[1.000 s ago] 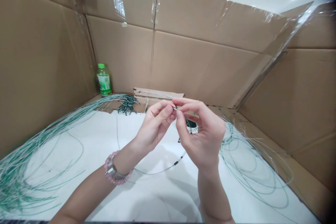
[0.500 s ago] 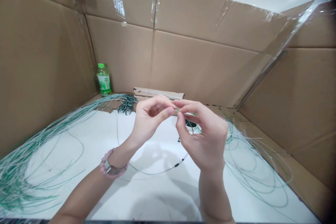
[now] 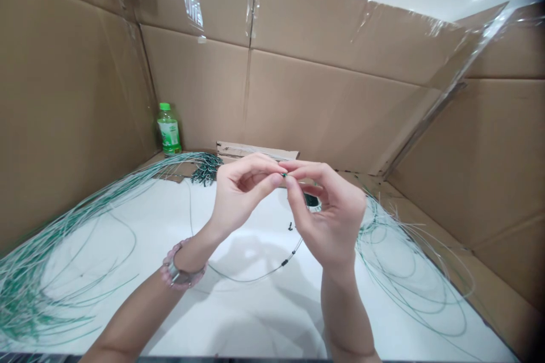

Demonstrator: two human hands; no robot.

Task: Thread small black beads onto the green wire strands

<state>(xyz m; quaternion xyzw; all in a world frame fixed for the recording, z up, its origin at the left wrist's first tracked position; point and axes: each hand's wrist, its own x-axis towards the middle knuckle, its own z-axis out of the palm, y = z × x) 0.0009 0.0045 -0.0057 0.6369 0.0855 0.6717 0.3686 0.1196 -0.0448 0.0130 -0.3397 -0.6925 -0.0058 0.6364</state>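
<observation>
Above the white tabletop, my left hand and my right hand meet fingertip to fingertip, both pinched closed. A tiny green piece shows between the fingertips; it looks like part of a thin wire, but its shape is mostly covered. Below my hands, the thin wire hangs in a loop and passes behind my left wrist and right hand. Small black sleeves sit on the loop. Behind my right hand, a dark green round thing is partly hidden.
Bundled green and white wires run along the left side, their dark curled ends at the back. Loose coils lie at the right. A green bottle stands in the back left corner. Cardboard walls enclose the table. Small black bits lie mid-table.
My left hand has shifted slightly left and its fingers have regripped. The wire stretch seen between my fingertips half a second ago is now mostly covered, leaving a green spot.
</observation>
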